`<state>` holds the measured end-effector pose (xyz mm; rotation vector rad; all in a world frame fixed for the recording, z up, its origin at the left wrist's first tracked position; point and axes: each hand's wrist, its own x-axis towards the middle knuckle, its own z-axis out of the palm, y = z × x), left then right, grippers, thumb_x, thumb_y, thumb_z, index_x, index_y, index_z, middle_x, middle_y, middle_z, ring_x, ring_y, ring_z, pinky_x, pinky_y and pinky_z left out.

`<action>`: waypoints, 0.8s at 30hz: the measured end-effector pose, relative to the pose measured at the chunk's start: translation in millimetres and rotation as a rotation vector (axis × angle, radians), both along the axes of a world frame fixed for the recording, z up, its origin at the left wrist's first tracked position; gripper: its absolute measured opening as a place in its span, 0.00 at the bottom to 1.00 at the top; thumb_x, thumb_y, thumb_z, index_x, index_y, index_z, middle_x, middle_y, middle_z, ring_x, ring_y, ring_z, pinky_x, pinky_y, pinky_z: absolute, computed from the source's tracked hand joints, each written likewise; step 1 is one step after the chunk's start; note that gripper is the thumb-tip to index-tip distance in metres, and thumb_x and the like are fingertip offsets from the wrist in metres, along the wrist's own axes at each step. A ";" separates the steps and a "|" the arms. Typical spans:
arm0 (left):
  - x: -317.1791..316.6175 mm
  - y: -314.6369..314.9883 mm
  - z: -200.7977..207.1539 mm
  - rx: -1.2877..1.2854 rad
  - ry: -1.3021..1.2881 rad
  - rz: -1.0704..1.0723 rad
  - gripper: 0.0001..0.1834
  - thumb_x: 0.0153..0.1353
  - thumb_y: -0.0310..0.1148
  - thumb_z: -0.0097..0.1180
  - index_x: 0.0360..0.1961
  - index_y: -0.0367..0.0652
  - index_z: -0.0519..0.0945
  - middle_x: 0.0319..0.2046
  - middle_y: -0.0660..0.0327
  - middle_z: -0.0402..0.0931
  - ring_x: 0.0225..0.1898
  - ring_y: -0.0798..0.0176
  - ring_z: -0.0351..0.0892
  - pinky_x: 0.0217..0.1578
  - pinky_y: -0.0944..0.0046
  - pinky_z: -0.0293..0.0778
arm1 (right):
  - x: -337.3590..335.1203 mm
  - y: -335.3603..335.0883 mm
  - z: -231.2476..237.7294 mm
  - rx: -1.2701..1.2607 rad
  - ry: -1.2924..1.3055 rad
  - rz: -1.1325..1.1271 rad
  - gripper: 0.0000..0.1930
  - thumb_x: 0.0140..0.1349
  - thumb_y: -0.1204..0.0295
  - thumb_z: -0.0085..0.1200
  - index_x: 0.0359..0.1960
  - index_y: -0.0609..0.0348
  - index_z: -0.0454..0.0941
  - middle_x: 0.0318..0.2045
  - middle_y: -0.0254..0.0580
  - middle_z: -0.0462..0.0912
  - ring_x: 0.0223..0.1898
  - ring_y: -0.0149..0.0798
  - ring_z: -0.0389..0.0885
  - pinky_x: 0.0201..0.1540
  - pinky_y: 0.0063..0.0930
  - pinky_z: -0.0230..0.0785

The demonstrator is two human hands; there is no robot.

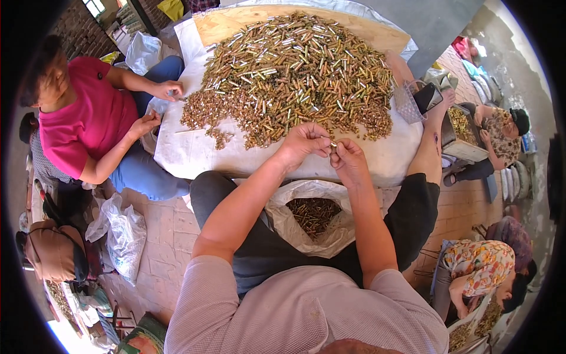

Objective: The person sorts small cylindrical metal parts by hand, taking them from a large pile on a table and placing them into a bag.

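Note:
My left hand [304, 143] and my right hand [349, 159] meet above the near edge of the table, fingertips pinched together. Between them is a small shiny metal tube [333, 144], mostly covered by my fingers. Just beyond lies a large heap of small metal tubes [300, 65], brassy, coppery and silvery. Shorter coppery pieces [206, 112] gather along its near left side. Below my hands, an open white sack [283, 219] sits between my legs, with many dark brassy pieces [312, 215] inside.
A white cloth [200, 154] covers the table. At its right edge are a phone [427, 97] and a clear mesh-like basket [407, 101]. A co-worker in a pink top [88, 112] sits at the left. A filled white bag [125, 239] stands on the brick floor; others work at right.

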<state>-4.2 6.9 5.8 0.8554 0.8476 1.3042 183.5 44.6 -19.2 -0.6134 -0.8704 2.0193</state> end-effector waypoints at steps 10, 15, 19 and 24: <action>12.1 -3.4 -1.6 -0.039 -0.090 0.114 0.05 0.63 0.23 0.60 0.39 0.36 0.78 0.31 0.57 0.82 0.30 0.65 0.84 0.33 0.67 0.82 | -14.3 -7.3 -0.8 0.023 0.095 -0.084 0.05 0.65 0.71 0.60 0.40 0.56 0.80 0.29 0.35 0.84 0.27 0.27 0.80 0.29 0.21 0.72; 6.3 0.3 1.3 -0.044 -0.028 0.105 0.06 0.63 0.24 0.60 0.40 0.37 0.79 0.32 0.58 0.82 0.31 0.66 0.84 0.32 0.67 0.82 | -10.8 -4.6 4.8 0.001 0.037 -0.113 0.05 0.65 0.72 0.59 0.41 0.56 0.81 0.28 0.36 0.83 0.26 0.29 0.80 0.28 0.22 0.72; -24.2 8.8 12.1 -0.064 0.299 0.088 0.09 0.62 0.31 0.63 0.41 0.38 0.82 0.30 0.62 0.82 0.30 0.69 0.83 0.30 0.69 0.79 | 6.4 5.4 10.7 0.110 -0.124 0.038 0.03 0.62 0.75 0.59 0.37 0.59 0.81 0.25 0.37 0.82 0.24 0.29 0.78 0.26 0.23 0.70; -60.0 4.3 6.9 -0.056 1.043 0.305 0.07 0.58 0.31 0.60 0.33 0.40 0.85 0.25 0.53 0.83 0.30 0.58 0.84 0.32 0.58 0.77 | -3.7 -3.4 33.2 0.241 -0.514 0.469 0.04 0.63 0.76 0.56 0.35 0.63 0.81 0.23 0.35 0.80 0.21 0.28 0.76 0.24 0.22 0.67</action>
